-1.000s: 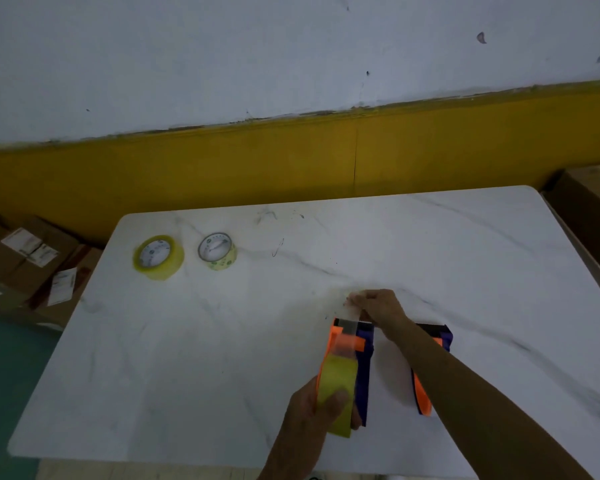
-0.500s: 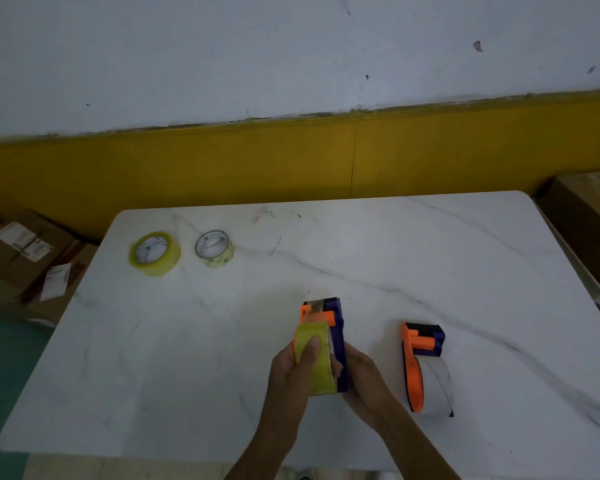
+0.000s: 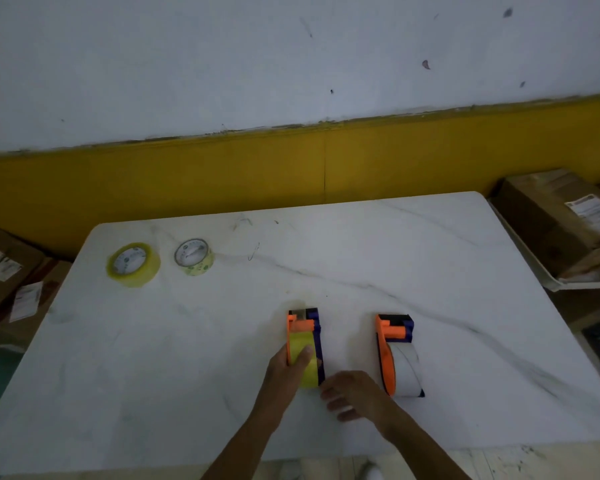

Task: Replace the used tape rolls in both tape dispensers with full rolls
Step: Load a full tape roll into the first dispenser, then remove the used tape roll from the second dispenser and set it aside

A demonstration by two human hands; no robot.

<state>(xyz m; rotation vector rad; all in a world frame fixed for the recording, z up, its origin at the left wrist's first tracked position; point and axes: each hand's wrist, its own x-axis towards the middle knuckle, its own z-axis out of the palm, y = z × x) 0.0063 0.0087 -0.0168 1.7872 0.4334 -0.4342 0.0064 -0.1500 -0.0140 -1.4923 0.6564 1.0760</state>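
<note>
White marble-patterned counter (image 3: 430,271) fills the lower two thirds of the frame, backed by a yellow wall band (image 3: 222,174) under pale plaster. Brown cardboard boxes (image 3: 551,220) sit off the counter at the right edge, one with a white printed label whose text is too blurred to read; more labelled boxes (image 3: 11,282) lie at the left edge.

Low in the centre, the left hand (image 3: 286,372) is closed around the left tape dispenser (image 3: 305,341), an orange and dark blue frame standing on the counter with a yellow-green roll (image 3: 305,362) loaded in it; the thumb lies across the roll's face and the fingers wrap the orange side. The right hand (image 3: 352,394) is just right of it, fingers loosely spread and blurred, holding nothing; whether its fingertips touch the dispenser's lower corner cannot be told.

Near the right hand, to its right, the second tape dispenser (image 3: 397,355) stands apart from both hands, same colours, carrying a whitish roll (image 3: 406,372).

At upper left of the counter two loose rolls lie flat, well apart from the dispensers: a thicker yellow roll (image 3: 134,265) and, just beside it on the right, a thin pale roll (image 3: 194,257). Each has a round white core label with print too small to read.
</note>
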